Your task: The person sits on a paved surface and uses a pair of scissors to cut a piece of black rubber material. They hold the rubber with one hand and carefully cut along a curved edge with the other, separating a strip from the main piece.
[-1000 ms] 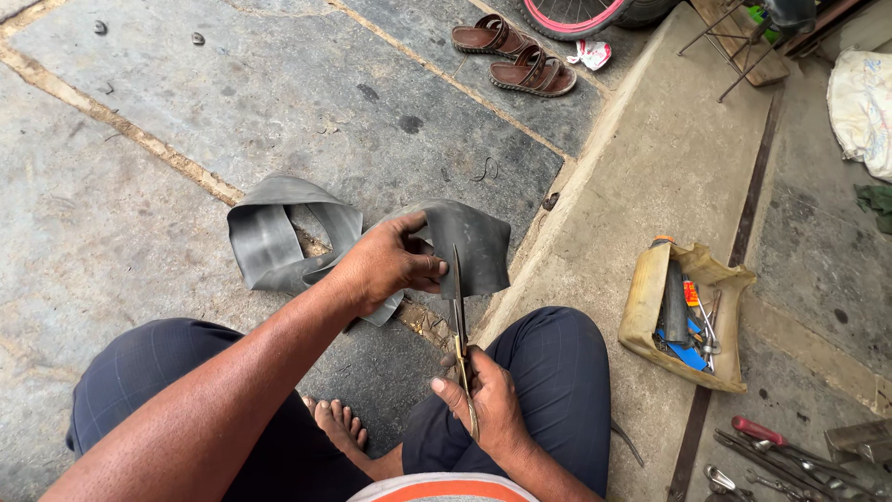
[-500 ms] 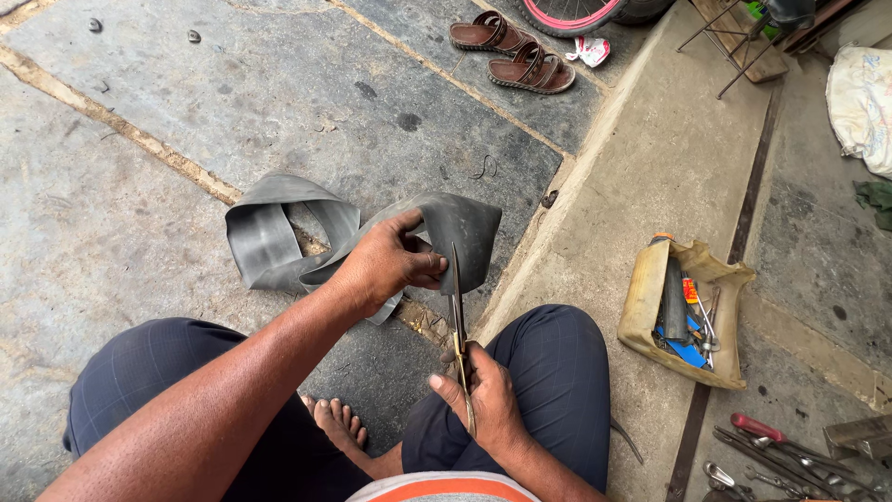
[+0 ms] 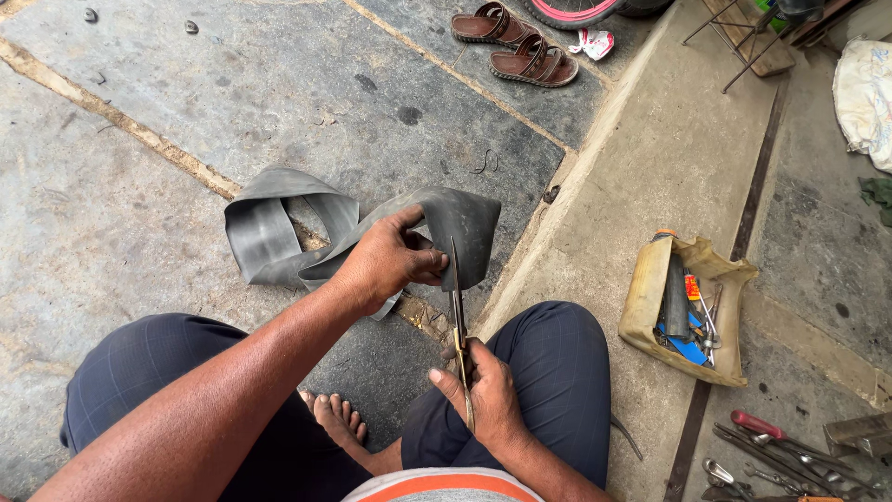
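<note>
Rubber inner tube being cut with scissors, seen from the head camera

The grey inner tube (image 3: 279, 237) lies looped on the stone floor (image 3: 111, 214); its near fold is pinched shut in the left hand (image 3: 386, 265) and held raised. The scissors (image 3: 459, 325) are gripped closed-fisted in the right hand (image 3: 483, 395), blades upright at the fold's edge. A clean cut is judged best served if the rubber is kept taut and fingers kept beside the blades

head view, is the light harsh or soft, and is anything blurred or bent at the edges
Head view: light is soft and even, with only faint shadows under the rubber tube and the left hand; no glare. The right hand, scissors and tool tray look sharp. Wide-lens bend shows at the edges, where the floor seams curve.
</note>
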